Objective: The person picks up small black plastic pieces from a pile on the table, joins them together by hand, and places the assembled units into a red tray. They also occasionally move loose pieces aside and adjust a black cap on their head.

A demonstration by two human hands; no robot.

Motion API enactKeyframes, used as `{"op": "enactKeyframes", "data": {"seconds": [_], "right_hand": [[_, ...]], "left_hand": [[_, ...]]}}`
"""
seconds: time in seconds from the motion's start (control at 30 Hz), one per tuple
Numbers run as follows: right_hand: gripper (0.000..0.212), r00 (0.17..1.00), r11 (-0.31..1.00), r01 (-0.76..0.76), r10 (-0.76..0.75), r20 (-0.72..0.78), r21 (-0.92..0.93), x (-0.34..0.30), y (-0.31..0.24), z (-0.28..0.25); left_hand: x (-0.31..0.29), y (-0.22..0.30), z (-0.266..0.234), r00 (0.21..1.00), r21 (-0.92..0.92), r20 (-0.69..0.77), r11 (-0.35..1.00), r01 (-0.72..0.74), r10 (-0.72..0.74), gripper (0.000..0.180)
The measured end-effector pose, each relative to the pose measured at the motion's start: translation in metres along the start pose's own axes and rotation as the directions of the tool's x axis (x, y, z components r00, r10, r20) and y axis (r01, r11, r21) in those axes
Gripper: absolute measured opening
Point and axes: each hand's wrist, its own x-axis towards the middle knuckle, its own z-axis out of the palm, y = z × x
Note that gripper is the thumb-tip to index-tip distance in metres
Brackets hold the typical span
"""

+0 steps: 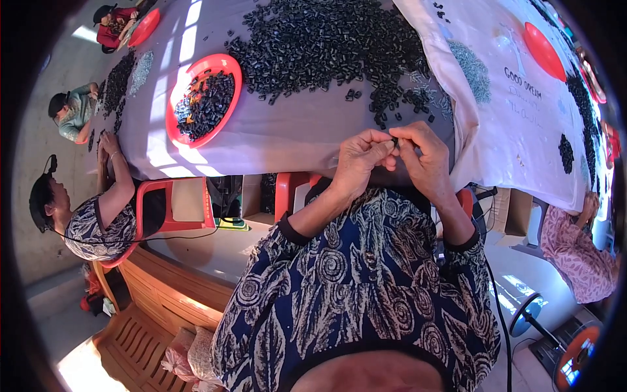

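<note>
At the near table edge my left hand (360,160) and my right hand (426,158) meet, fingertips almost touching. Between them is a small black cylindrical piece (394,141), pinched by thumbs and forefingers; its finer details are hidden by the fingers. Just beyond my hands spreads a big heap of similar black pieces (326,49). Thin clear or silvery pin-like bits (439,99) lie at the heap's right edge. To the left, a round red plate (238,85) holds many more black pieces, with a few orange bits among them.
A pale cloth (516,130) covers the table's right part, with a pile of clear bits (471,73) and another red plate (544,52). Other people (104,225) sit along the left and right sides. Red chairs (173,212) and a wooden bench (163,281) stand below.
</note>
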Motion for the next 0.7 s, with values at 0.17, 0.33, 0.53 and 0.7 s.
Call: {"op": "enactKeyframes", "data": {"seconds": [0.17, 0.33, 0.53, 0.7], "right_hand": [[0.02, 0.998, 0.999, -0.027, 0.025, 0.051, 0.047, 0.001, 0.001, -0.005], [0.016, 0.991, 0.994, -0.087, 0.08, 0.105, 0.061, 0.001, 0.0, -0.012], [0.013, 0.98, 0.983, -0.162, 0.149, 0.13, 0.092, 0.001, -0.006, -0.018], [0.012, 0.974, 0.975, -0.189, 0.171, 0.148, 0.118, 0.001, -0.006, -0.02]], "left_hand": [[0.0, 0.0, -0.003, 0.999, 0.023, 0.045, 1.0, -0.018, 0.017, 0.008], [0.0, -0.003, -0.005, 0.997, 0.046, 0.076, 0.999, -0.019, 0.016, 0.011], [0.001, -0.001, -0.004, 0.997, 0.08, 0.074, 0.996, -0.037, 0.031, 0.008], [-0.001, -0.001, -0.001, 0.991, 0.19, 0.089, 0.974, -0.12, 0.105, 0.01]]}}
